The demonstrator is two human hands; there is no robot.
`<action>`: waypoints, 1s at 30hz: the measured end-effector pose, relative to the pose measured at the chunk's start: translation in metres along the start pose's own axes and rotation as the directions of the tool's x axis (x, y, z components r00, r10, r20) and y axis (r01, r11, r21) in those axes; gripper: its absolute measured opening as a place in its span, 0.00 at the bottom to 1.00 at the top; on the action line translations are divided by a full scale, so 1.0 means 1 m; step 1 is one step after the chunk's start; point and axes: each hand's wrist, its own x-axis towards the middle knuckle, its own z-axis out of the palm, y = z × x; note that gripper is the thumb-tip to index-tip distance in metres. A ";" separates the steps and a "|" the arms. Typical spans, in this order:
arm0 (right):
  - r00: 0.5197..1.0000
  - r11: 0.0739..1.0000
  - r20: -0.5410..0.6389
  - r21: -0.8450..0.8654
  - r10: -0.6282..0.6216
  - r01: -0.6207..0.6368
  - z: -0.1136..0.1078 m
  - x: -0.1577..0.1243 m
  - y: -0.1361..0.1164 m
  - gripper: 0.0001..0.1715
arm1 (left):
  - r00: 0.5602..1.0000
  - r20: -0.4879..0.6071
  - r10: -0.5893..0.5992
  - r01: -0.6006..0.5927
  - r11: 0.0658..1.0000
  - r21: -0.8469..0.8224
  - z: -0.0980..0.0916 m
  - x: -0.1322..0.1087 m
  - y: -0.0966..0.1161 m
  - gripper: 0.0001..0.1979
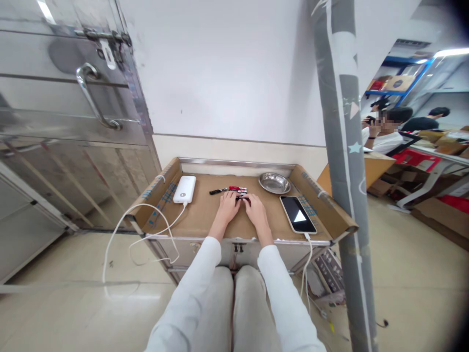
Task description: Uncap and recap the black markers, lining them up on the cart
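Small dark item (243, 198) lying near the middle of the cardboard-lined surface (205, 220), between the fingertips of the left hand (227, 205) and the right hand (255, 208). Both hands rest palm-down, fingers bent and held close together against it (whether either truly pinches it cannot be told). Just beyond the fingers lie a black pen (219, 191) and a red pen (238, 188); a white power bank (184, 189) sits to the left, a steel bowl (274, 183) and a phone (298, 214) to the right.
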 end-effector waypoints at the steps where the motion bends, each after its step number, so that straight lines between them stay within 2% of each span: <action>1: 1.000 1.000 -0.007 -0.007 0.008 -0.008 0.000 0.000 0.000 0.14 | 1.000 0.005 -0.006 0.006 1.000 0.010 0.000 0.000 0.001 0.09; 10: 0.998 0.996 -0.039 -0.079 0.049 -0.052 -0.001 0.000 -0.002 0.13 | 0.999 0.028 -0.035 0.032 0.995 0.092 0.000 -0.002 0.000 0.07; 19: 0.999 0.983 -0.027 -0.178 0.038 -0.042 0.002 0.001 0.004 0.12 | 0.990 0.117 -0.076 0.056 0.984 0.170 -0.006 -0.001 0.005 0.09; 24: 0.999 0.988 -0.032 -0.150 0.021 -0.025 0.004 0.001 0.010 0.12 | 0.986 0.143 -0.083 0.063 0.988 0.140 -0.009 -0.001 0.006 0.09; 30: 0.999 0.998 -0.025 -0.049 0.046 -0.047 0.007 -0.001 0.016 0.11 | 0.993 0.115 -0.042 0.036 0.998 0.053 -0.005 -0.002 0.001 0.08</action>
